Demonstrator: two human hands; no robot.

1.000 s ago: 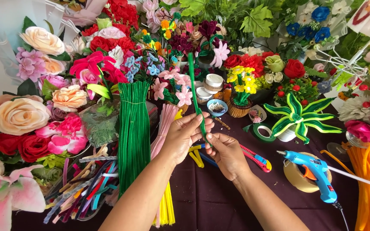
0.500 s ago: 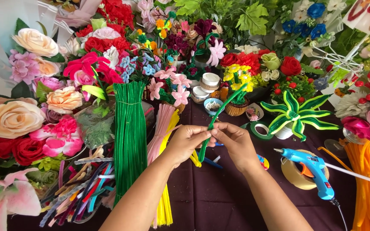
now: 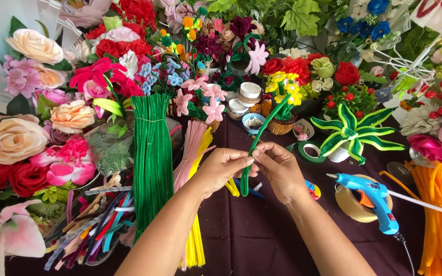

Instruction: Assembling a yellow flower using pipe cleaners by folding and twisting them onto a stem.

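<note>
**Two hands, one green stem**

Two hands are seen over a dark tablecloth (image 3: pixel 262 240) that is ringed by artificial flowers (image 3: pixel 11 140) on three sides. A tall green bundle (image 3: pixel 152 153) of pipe cleaners is stood left of centre, with a pink and yellow bundle (image 3: pixel 196 153) just beside it and an orange bundle (image 3: pixel 441 225) at the right edge, cut off by the frame. A blue glue gun (image 3: pixel 372 197) is laid on a tape roll (image 3: pixel 356 204), right of the hands.

The stem (image 3: pixel 257 140), a fuzzy green pipe cleaner, is held above the middle of the cloth. It is curved: its lower end is hung below the hands and its upper end is slanted up to the right, towards the yellow blooms. It is pinched by the left hand (image 3: pixel 223 168) and by the right hand (image 3: pixel 280 168), both closed on it, fingertips nearly touching.

A small blue bowl (image 3: pixel 254 122) is set behind the hands; its contents are too small to tell. Lidded round tubs (image 3: pixel 249 93) are stacked beside it. Mixed coloured pipe cleaners (image 3: pixel 90 230) are heaped at lower left, partly hidden by the left forearm.
</note>
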